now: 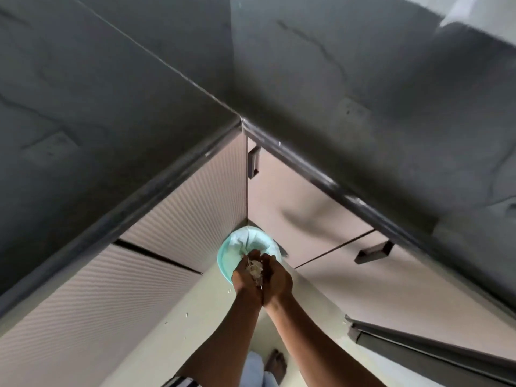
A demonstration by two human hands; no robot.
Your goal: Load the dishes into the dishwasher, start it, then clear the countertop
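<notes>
Food scraps point(255, 268) over the teal bin point(223, 262), lower centre.
My left grip point(245, 279) and right grip point(277, 277), pressed together, cup the whitish food scraps above the teal bin, below the dark tabletop point(111, 93) corner.

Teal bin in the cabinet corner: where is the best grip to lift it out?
Probably the bare near-left rim of the teal bin, coming down from above on the floor side. Its far side tucks into the cabinet corner, a liner drapes the far rim, and the left hand and right hand, cupping food scraps, hang over its near-right edge.
</notes>
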